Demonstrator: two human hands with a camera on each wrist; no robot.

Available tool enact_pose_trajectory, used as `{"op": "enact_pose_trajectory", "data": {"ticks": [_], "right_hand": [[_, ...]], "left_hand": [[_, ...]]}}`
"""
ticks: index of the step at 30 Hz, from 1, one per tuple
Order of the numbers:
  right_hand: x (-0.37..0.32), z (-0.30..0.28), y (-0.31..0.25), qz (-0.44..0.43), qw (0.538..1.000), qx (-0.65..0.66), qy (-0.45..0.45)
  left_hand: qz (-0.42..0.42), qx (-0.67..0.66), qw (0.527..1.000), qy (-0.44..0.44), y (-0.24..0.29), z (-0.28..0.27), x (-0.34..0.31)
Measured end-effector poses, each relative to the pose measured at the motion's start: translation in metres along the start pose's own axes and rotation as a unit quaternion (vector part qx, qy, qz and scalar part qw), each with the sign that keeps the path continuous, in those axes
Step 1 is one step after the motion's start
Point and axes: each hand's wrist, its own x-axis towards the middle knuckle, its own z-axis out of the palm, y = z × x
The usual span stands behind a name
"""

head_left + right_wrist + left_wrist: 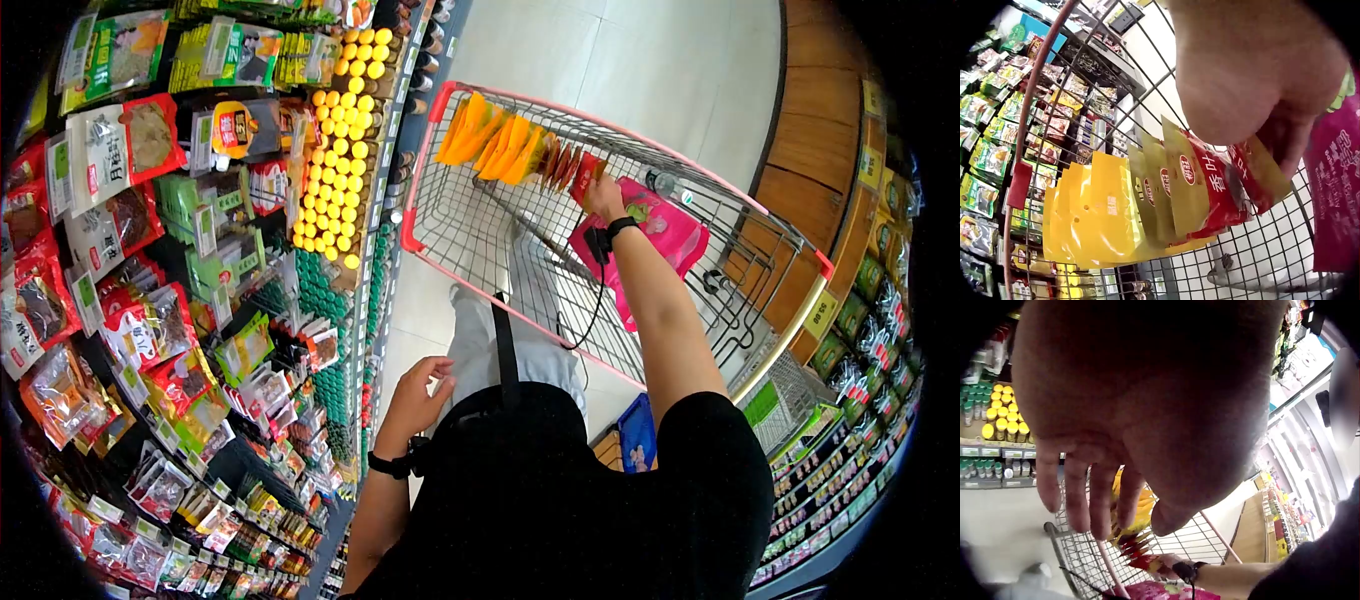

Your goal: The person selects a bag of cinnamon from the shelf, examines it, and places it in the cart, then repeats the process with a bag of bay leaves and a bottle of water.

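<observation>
My right hand (604, 198) is down inside a wire shopping cart (612, 128) and grips a red spice packet (1252, 172) with a gold top. That packet is at the near end of a row of upright packets: red-and-gold ones (1194, 187) beside it, then several yellow-orange ones (1100, 209) farther along. Beside my right wrist lies a bright pink bag (690, 240). My left hand (415, 395) hangs by my body, fingers loosely bent and nothing in it. In the left wrist view its palm (1141, 419) fills the upper middle.
On the left, shelves hold hanging food packets (150, 140), yellow-capped jars (340, 190) and green-capped jars (318, 290). A clear bottle-like container (662, 183) lies in the cart. Wooden display panels (800, 190) stand on the right. A blue box (637, 432) sits low near my right side.
</observation>
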Motion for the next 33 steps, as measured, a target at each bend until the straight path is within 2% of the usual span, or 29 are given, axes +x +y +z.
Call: {"op": "enact_pose_trajectory", "data": {"ticks": [3, 4, 8, 12, 15, 20, 22, 24, 28, 31, 33], "right_hand": [[0.015, 0.009, 0.004, 0.013, 0.998, -0.052, -0.027], [0.019, 0.010, 0.003, 0.014, 0.998, -0.045, -0.048], [0.019, 0.006, -0.004, -0.031, 0.999, -0.014, -0.038], [0.028, 0.016, 0.005, -0.027, 0.997, -0.043, -0.061], [0.012, 0.005, -0.014, 0.008, 1.000, 0.028, 0.005], [0.006, -0.009, -0.031, 0.016, 1.000, -0.013, -0.019], [0.006, -0.014, -0.033, 0.021, 0.999, 0.016, -0.037], [0.000, -0.026, -0.038, 0.040, 0.996, 0.043, -0.071], [-0.010, -0.030, -0.027, 0.032, 0.975, 0.189, -0.108], [-0.024, -0.045, -0.025, 0.072, 0.938, 0.307, -0.144], [-0.037, -0.052, -0.026, 0.085, 0.912, 0.376, -0.137]], "left_hand": [[0.001, -0.005, 1.000, 0.018, 0.001, 0.004, 0.000], [-0.001, -0.016, 1.000, 0.020, 0.000, 0.007, 0.001], [0.032, -0.004, 0.999, 0.030, -0.009, 0.017, 0.002], [0.032, 0.015, 0.999, 0.024, -0.002, 0.014, 0.003], [0.029, 0.025, 0.999, 0.026, -0.004, 0.016, 0.003], [0.037, 0.084, 0.996, 0.016, -0.014, 0.014, 0.001], [0.052, 0.142, 0.988, 0.026, -0.003, 0.007, -0.004], [0.024, 0.148, 0.988, 0.020, -0.004, 0.002, -0.005], [0.032, 0.171, 0.984, 0.041, -0.015, -0.010, -0.002], [0.043, 0.170, 0.983, 0.052, -0.012, -0.017, -0.004], [0.061, 0.160, 0.984, 0.057, -0.019, -0.022, -0.007]]}}
